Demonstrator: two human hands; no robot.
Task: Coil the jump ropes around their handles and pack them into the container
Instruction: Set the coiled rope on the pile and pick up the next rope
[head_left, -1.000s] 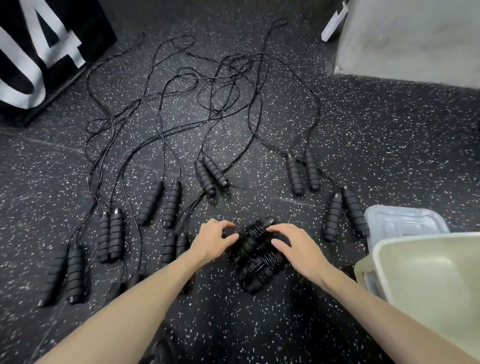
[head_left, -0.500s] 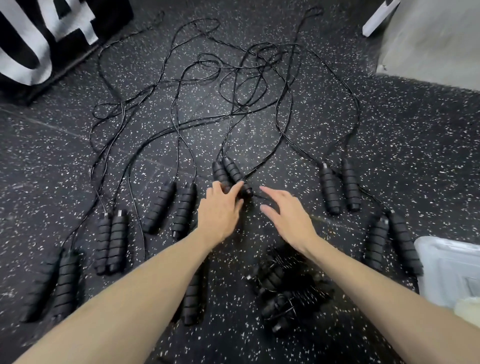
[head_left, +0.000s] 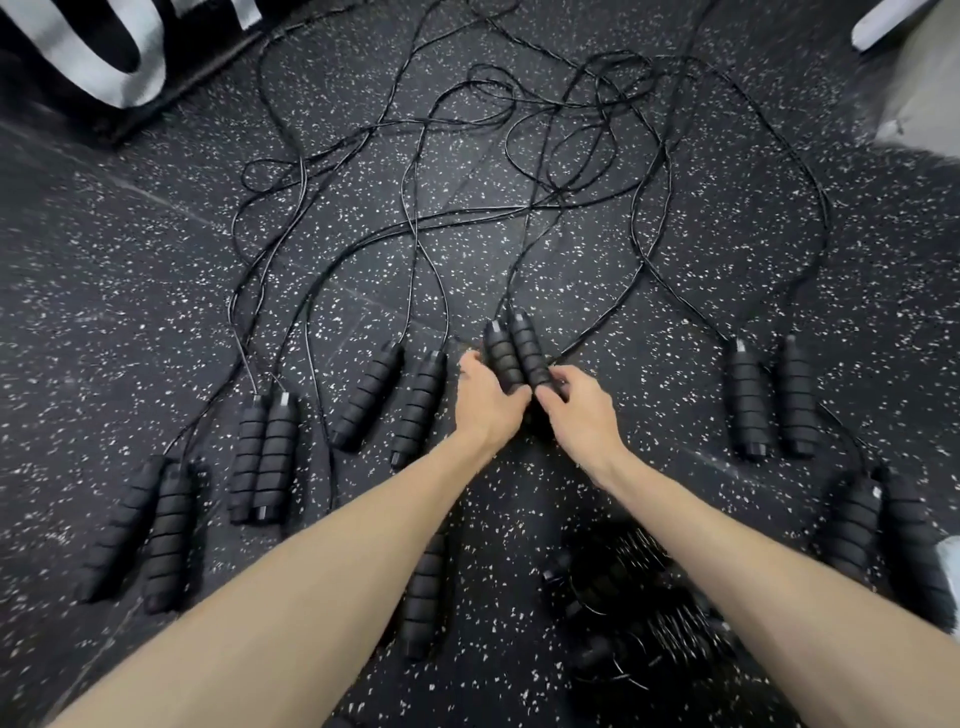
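While both hands grip the middle handle pair (head_left: 514, 353), left hand (head_left: 485, 402) and right hand (head_left: 576, 410) curled round it, bare speckled floor (head_left: 130, 270) lies leftward; coiled ropes (head_left: 639, 613) sit near the right forearm.

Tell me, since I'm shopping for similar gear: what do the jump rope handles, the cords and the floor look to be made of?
The handles look like matte black foam: ringed, cushiony segments with no shine. The cords seem plastic-coated cable, thin and glossy with light glinting along them, though the core is not visible. The floor looks like rubber gym matting, dull black with white flecks.
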